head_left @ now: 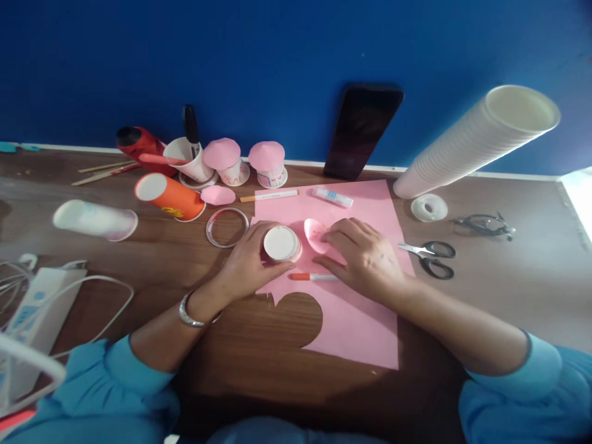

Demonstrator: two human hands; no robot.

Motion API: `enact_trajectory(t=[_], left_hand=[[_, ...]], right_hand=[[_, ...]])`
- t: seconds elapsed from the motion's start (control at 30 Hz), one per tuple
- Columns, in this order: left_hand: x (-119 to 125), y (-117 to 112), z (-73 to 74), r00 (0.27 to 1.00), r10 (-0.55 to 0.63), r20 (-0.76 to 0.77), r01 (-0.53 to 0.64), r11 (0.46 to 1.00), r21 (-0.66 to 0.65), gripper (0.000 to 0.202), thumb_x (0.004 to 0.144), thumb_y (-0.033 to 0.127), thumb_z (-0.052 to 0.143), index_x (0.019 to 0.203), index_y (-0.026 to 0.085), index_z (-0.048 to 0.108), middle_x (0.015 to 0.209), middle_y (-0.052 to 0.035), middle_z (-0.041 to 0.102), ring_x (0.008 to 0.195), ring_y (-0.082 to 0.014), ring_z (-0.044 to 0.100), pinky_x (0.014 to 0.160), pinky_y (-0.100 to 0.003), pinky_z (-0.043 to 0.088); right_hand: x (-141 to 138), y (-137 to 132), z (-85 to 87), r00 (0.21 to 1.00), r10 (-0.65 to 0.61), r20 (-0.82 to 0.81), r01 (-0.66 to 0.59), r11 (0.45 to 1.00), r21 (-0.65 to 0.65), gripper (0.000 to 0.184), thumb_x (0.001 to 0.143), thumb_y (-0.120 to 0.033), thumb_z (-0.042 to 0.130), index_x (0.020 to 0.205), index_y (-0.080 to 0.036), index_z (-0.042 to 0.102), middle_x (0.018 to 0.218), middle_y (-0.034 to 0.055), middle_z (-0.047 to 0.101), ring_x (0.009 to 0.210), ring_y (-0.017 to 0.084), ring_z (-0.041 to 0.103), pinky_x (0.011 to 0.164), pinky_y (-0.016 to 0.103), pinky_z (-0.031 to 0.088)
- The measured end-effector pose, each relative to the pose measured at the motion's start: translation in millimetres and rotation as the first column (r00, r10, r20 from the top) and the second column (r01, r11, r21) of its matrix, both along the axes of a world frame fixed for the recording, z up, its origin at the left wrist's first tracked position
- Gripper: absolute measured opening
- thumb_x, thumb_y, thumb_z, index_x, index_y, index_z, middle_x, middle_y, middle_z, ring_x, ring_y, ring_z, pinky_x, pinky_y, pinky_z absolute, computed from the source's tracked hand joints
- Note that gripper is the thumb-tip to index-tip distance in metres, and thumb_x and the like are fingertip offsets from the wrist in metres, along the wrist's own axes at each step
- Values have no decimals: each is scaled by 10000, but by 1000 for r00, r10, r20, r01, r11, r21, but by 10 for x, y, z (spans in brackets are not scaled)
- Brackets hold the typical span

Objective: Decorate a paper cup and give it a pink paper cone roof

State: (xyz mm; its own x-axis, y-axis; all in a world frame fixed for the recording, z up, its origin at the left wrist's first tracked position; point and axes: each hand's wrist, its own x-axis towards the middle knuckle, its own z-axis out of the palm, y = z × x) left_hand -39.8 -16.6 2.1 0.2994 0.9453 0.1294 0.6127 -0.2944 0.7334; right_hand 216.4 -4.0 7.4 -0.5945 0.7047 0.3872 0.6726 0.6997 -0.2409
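Note:
My left hand point(252, 262) is wrapped round a white paper cup point(281, 243) that stands upside down on the pink paper point(361, 320). Between the fingers and thumb of my right hand point(365, 256) is the edge of a small pink paper cone point(315, 235), tilted just right of the cup. Below the cone lies an orange-capped marker point(309, 277), partly behind my right thumb. A glue stick point(333, 197) and another marker point(272, 195) rest at the top of the sheet. The sheet has a rounded cut-out at its lower left.
Two small cups with pink cone roofs point(267, 155) stand by the blue wall. An orange cup point(169, 196), a tape ring point(227, 227) and a white cup point(95, 219) are at left. Scissors point(430, 256), a tape roll point(429, 208), eyeglasses point(485, 224), a leaning phone point(363, 129) and stacked cups point(476, 142) are right.

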Motion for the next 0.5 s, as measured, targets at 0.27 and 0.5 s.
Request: enact_trajectory(t=[0.27,0.5], left_hand=[[4,-20,17,1000,11,-7,-11,1000,-1,552,752,320,867,1210,204,581,1212,-104,701,1145,-302,676,1009,-509,568],[31,-45,15,1000,-17,-2,17,1000,-1,733,761,278,876,1388,229,500,1425,-133,639,1332,-333,614,1120,-534,516]], right_hand=[[12,41,47,975,-131,-180,101,980,-168,198,979,-200,553,865,-210,714,910,95,750,831,238,678,719,390,535],[71,109,193,535,-574,-620,-242,599,-763,135,825,-291,790,916,-232,710,729,-15,667,636,149,631,609,301,508]])
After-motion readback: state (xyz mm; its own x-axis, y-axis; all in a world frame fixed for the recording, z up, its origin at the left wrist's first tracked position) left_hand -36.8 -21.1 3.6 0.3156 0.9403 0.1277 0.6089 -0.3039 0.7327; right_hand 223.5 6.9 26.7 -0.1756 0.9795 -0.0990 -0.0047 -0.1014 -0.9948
